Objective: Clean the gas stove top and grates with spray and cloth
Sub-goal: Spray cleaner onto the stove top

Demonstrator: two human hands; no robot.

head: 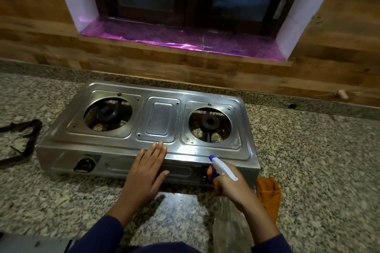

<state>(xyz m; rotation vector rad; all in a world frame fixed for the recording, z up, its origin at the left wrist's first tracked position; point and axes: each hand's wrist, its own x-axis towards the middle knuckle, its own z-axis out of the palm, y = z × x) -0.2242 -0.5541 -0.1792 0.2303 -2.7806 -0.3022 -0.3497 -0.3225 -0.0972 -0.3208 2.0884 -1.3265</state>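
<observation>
The head camera looks down on a steel two-burner stove [158,121] that sits on a speckled stone counter [308,150], below a window sill [185,41] lined in purple. Both burner openings are bare, showing the left burner [108,113] and the right burner [209,122]. A dark grate [30,139] lies on the counter just left of the stove.

The left hand [146,172] rests flat on the stove's front edge, its fingers straight and close together, holding nothing. The right hand [230,187] has its fingers wrapped round the neck of a spray bottle [223,167], whose blue nozzle points at the front right of the stove top. An orange cloth [268,193] lies on the counter just right of that hand, by the stove's front right corner.
</observation>
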